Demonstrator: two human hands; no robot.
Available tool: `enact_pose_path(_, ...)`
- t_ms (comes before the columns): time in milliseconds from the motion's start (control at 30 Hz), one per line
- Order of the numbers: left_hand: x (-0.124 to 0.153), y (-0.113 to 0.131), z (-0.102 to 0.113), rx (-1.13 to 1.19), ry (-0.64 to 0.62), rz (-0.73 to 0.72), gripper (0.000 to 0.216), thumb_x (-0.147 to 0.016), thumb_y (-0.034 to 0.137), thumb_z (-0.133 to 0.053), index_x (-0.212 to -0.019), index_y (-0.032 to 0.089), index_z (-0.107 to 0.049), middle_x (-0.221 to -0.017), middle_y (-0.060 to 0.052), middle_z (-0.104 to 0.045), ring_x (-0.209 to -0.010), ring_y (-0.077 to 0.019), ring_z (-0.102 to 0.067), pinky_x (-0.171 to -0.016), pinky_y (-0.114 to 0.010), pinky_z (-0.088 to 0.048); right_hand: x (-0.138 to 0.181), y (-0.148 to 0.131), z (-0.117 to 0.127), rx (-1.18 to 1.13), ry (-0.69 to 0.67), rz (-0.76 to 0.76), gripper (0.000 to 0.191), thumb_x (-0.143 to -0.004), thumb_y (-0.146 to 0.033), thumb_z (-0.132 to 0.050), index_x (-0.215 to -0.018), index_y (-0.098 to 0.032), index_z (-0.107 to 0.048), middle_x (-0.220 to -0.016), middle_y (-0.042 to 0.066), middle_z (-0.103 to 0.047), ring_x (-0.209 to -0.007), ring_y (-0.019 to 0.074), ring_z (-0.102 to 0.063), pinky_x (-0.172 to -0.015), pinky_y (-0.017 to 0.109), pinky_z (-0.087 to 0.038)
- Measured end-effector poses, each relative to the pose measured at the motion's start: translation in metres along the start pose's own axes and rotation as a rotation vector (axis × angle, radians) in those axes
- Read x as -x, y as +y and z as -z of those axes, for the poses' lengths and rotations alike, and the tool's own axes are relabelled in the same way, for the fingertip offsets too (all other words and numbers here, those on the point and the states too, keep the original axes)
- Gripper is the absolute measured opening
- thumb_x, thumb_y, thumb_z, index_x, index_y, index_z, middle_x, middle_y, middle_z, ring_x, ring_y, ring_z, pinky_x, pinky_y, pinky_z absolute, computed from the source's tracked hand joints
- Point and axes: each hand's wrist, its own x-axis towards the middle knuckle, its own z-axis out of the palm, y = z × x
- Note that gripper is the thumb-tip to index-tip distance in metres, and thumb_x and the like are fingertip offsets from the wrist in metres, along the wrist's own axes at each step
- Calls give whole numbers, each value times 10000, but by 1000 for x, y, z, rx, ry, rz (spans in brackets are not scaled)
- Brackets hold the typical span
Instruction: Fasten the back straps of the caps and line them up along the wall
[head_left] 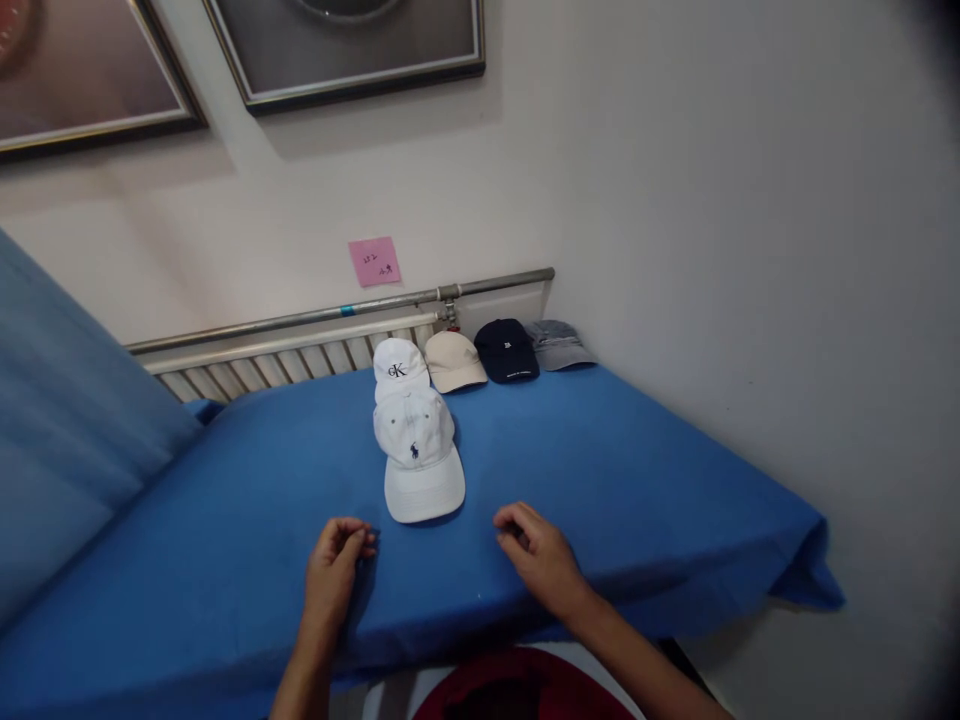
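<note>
My left hand (337, 555) hovers at or rests on the blue cloth, left of a white baseball cap (414, 430) with a dark polo-player emblem. Its fingers are loosely curled, the thumb lies against them, and nothing shows in them. To the right of that cap is my right hand (541, 558), half curled, with a gap between thumb and fingers and nothing in it. Neither hand touches the cap. Directly behind, partly covered by it, is another white cap (397, 362) with "CK" lettering.
Along the back sit a beige cap (455, 362), a navy cap (507, 352) and a grey cap (559, 345). Blue cloth (225, 530) covers the table. Behind are a radiator (300, 362), a metal pipe (300, 325) and a pink note (375, 262). A blue curtain (67, 430) hangs left.
</note>
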Motion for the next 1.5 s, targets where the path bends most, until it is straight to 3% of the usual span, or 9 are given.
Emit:
enact_pose_path(233, -1, 5, 0, 79, -3, 37, 259, -607, 338, -758, -727, 162, -610, -691, 0, -642, -605, -121, -588, -586, -217, -483, -23, -17, -25, 250, -119, 160, 345, -757, -58, -505, -1071, -190, -554, -1174, 87, -580, -912, 171, -618, -822, 299, -495)
enact_pose_path(400, 16, 9, -14, 181, -26, 138, 254, -680, 311, -730, -827, 161, -588, -774, -32, -680, -665, -154, -650, -589, -256, -532, -40, -25, -42, 537, -144, 269, 284, -817, -90, -521, -1085, -180, -547, -1195, 105, -563, -891, 193, -620, -727, 286, -512)
enact_pose_path(467, 27, 13, -24, 222, -88, 240, 246, -720, 256, -714, -899, 133, -597, -807, -85, -703, -682, -195, -682, -581, -296, -552, -43, -25, -47, 579, -143, 294, 245, -826, -88, -527, -1052, -180, -555, -1157, 103, -574, -896, 198, -618, -700, 277, -509)
enact_pose_path(567, 37, 21, -37, 388, -194, 528, 195, -814, 195, -653, -970, 94, -594, -876, -165, -719, -746, -237, -715, -622, -328, -575, -45, -23, -50, 580, -137, 319, 222, -840, -83, -525, -1037, -180, -556, -1124, 101, -584, -906, 197, -619, -695, 266, -507)
enact_pose_path(700, 30, 29, -48, 733, -150, 729, 102, -896, 165, -545, -934, 75, -576, -929, -218, -712, -865, -294, -719, -745, -399, -586, -46, -14, -54, 567, -79, 349, 213, -860, -93, -507, -1054, -173, -545, -1084, 100, -594, -847, 181, -628, -667, 256, -500)
enact_pose_path(833, 17, 31, -65, 984, -51, 727, 76, -908, 177, -536, -932, 115, -572, -878, -144, -724, -850, -251, -723, -801, -392, -577, -46, -6, -58, 531, -16, 390, 209, -870, -109, -491, -1062, -182, -532, -1044, 87, -603, -788, 167, -633, -634, 248, -494)
enact_pose_path(1067, 3, 32, -91, 1015, 28, 640, 172, -863, 13, -484, -913, 146, -582, -752, -72, -722, -730, -177, -723, -734, -298, -583, -42, -7, -55, 421, 41, 400, 261, -858, -115, -508, -1107, -191, -505, -1104, 105, -604, -899, 211, -658, -720, 318, -552)
enact_pose_path(1233, 2, 43, -72, 1016, 50, 590, 174, -861, 4, -491, -888, 148, -583, -721, -55, -724, -687, -174, -720, -693, -307, -594, -33, -9, -42, 285, 51, 371, 269, -872, -131, -481, -1133, -191, -507, -1134, 115, -594, -1004, 224, -636, -846, 369, -544)
enact_pose_path(1500, -16, 73, -15, 1050, 141, 474, 269, -901, 5, -421, -959, 160, -633, -830, -46, -756, -793, -160, -719, -769, -328, -583, -21, -12, -37, 263, -68, 291, 250, -856, -110, -453, -1067, -191, -560, -1038, 91, -626, -914, 201, -631, -815, 361, -535)
